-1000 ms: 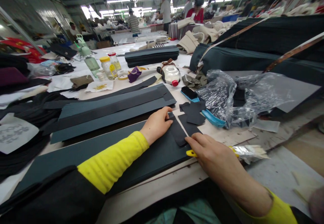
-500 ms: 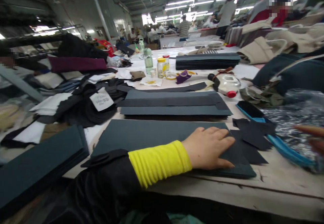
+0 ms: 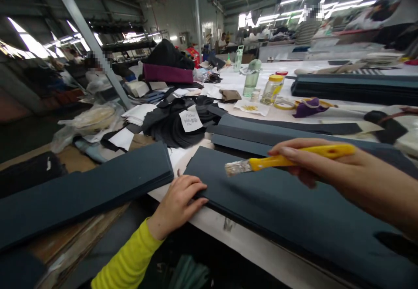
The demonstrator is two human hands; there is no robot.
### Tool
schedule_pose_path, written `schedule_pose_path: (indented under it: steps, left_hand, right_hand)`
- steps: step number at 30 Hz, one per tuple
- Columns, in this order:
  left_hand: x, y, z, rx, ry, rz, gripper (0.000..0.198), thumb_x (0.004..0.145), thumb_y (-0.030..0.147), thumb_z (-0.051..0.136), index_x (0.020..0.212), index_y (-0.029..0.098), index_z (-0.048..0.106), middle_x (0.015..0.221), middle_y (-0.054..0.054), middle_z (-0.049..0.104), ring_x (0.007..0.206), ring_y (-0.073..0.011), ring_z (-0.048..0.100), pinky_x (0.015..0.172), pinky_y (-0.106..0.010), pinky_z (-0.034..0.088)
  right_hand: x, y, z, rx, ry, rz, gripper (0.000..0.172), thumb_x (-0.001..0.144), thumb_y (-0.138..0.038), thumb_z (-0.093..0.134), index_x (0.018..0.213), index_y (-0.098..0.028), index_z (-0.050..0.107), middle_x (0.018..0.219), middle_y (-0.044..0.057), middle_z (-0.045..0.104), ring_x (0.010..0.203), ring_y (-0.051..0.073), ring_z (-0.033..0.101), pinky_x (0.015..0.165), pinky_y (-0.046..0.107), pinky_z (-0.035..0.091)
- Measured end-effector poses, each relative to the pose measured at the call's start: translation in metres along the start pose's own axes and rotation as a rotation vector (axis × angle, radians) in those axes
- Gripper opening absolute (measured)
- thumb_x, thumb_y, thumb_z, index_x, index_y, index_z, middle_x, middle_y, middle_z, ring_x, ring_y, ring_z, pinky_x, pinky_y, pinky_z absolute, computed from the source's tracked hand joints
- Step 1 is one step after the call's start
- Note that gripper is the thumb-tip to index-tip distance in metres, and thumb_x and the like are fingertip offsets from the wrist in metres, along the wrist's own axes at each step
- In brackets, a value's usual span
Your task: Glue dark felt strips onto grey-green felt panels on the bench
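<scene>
While your right hand [image 3: 326,162] grips a yellow-handled brush [image 3: 302,156], your left hand [image 3: 176,206] lies open at the near corner of a stack of dark teal sheets [image 3: 261,210]. That stack sits on the pale edge of the work surface [image 3: 248,245], right in front of you. Your right fingers [image 3: 287,152] are closed around the handle, and the pale, paste-coated bristles [image 3: 237,167] point left over the stack. You can't tell from this view whether they touch it. Your left fingers [image 3: 197,189] are loosely extended, not gripping, and they touch the stack's edge.

Another dark teal stack [image 3: 88,197] lies just left of your left hand, and long dark strips [image 3: 277,134] lie just beyond the brush. Farther along the surface you have a thick dark stack [image 3: 355,89], a jar with a yellow lid [image 3: 271,89], a pale green bottle [image 3: 251,78] and a scrap of purple fabric [image 3: 308,108]. To the left, a black fabric pile with a white tag [image 3: 190,120] sits below a plum-coloured bag [image 3: 166,73].
</scene>
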State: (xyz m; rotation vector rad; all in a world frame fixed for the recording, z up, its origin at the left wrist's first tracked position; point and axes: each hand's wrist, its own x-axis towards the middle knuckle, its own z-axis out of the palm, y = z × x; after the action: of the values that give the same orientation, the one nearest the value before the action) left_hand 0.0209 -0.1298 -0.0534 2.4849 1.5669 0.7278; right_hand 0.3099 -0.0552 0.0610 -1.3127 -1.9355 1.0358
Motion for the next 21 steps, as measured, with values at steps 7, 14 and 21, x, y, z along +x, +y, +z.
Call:
schedule_pose_path:
  steps: [7, 14, 21]
  left_hand:
    - [-0.004, -0.01, 0.001, -0.043, 0.013, 0.018, 0.019, 0.087, 0.029, 0.051, 0.103, 0.022, 0.058, 0.099, -0.005, 0.06, 0.095, -0.0177, 0.052, 0.085, -0.034, 0.039]
    - [-0.004, -0.012, 0.0, -0.082, 0.005, -0.003, 0.019, 0.087, 0.03, 0.052, 0.102, 0.022, 0.06, 0.098, -0.005, 0.06, 0.094, -0.0177, 0.053, 0.085, -0.034, 0.038]
    - [-0.004, -0.014, 0.002, -0.047, -0.01, -0.015, 0.018, 0.087, 0.029, 0.051, 0.102, 0.023, 0.06, 0.097, -0.004, 0.06, 0.094, -0.0173, 0.053, 0.084, -0.033, 0.04]
  right_hand:
    - [0.05, -0.022, 0.071, 0.225, -0.154, 0.042, 0.034, 0.077, -0.04, 0.053, 0.094, -0.012, 0.061, 0.059, 0.001, 0.05, 0.047, 0.009, 0.043, 0.043, 0.02, 0.037]
    - [0.065, -0.026, 0.097, 0.4, -0.168, 0.108, 0.024, 0.082, -0.028, 0.049, 0.095, -0.01, 0.059, 0.06, -0.001, 0.049, 0.047, 0.007, 0.043, 0.043, 0.018, 0.037]
    - [0.06, -0.018, 0.09, 0.319, -0.154, 0.177, 0.018, 0.082, -0.019, 0.047, 0.09, -0.01, 0.061, 0.058, 0.0, 0.05, 0.044, 0.007, 0.043, 0.039, 0.017, 0.034]
